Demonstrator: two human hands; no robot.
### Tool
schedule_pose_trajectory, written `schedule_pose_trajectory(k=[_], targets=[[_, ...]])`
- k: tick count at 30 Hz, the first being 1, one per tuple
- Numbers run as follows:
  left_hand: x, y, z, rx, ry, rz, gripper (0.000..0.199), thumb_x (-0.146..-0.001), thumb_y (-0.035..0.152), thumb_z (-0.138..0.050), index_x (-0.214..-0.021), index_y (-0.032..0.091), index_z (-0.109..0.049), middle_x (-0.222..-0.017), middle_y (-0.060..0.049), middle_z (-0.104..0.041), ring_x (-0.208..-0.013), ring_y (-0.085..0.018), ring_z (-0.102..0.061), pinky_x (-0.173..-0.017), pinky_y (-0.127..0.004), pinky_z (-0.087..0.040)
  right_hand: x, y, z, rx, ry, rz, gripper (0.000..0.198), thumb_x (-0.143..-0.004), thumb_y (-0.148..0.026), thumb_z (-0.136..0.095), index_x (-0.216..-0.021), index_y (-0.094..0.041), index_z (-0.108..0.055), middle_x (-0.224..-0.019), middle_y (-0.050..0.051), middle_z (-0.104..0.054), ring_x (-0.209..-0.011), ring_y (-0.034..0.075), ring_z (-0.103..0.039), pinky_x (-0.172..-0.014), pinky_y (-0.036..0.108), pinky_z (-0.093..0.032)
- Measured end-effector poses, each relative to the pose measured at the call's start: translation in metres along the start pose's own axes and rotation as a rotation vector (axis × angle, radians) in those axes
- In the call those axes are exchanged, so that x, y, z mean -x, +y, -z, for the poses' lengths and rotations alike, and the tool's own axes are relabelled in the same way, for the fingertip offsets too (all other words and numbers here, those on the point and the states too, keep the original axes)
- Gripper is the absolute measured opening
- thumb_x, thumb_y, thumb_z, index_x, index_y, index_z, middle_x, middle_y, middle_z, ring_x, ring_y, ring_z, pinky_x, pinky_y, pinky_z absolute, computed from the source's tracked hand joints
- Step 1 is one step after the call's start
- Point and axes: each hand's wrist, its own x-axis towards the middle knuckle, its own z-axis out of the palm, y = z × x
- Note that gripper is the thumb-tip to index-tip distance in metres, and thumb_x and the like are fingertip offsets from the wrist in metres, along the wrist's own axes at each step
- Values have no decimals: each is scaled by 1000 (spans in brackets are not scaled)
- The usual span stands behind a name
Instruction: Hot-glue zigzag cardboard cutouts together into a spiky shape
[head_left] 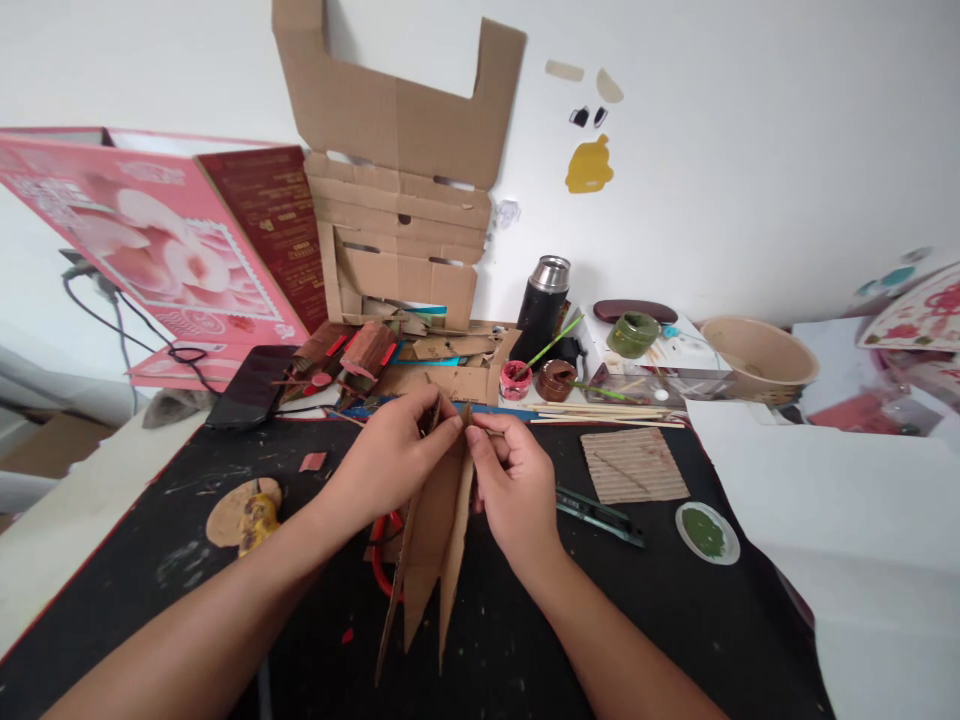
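A folded piece of brown cardboard [433,535] with pointed lower ends stands between my hands at the middle of the black table mat. My left hand [405,445] pinches its upper left edge, thumb against the top. On the other side, my right hand [517,475] grips the upper right edge between thumb and bent fingers. Partly hidden behind the cardboard lies a red handle loop [384,570], perhaps of scissors. A green utility knife [600,515] rests just right of my right hand.
Corrugated cardboard [634,465] and a green paint lid [706,533] lie at right. A yellow-stained round piece [244,515] lies left. Behind stand paint jars [516,380], a black thermos [541,310], cardboard rolls [369,352] and a pink box [172,240]. Thin sticks [607,412] line the back edge.
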Motion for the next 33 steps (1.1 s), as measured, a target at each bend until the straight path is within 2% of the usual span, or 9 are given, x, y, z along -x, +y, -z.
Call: schedule_pose_trajectory(k=[12,20,33], targets=[[0,-3,-1,13,11,-26,23,-91,41,-58,-80,22,-61,-70,4,-56,-69,-18,-51,-66,-31,-37,1,0,0,-1,-3,-32,33,-95,-53,-69,-107,-23,-69,-53,-9,-53,-36,13,-50,-34,23,-42],[0,-2,0,-1,2,-20,24,-91,43,-57,-80,22,-61,-71,3,-59,-69,-18,-52,-66,-31,-37,0,1,0,34,2,-19,37,-96,-51,-67,-117,-21,-71,-56,-7,-55,-39,13,-49,-37,25,-42],[-1,-3,-2,21,-2,-9,25,-90,45,-58,-80,22,-60,-70,3,-56,-69,-18,-50,-65,-31,-36,0,1,0,33,13,-4,38,-97,-50,-67,-120,-20,-74,-57,-6,-55,-42,14,-50,-39,24,-43]])
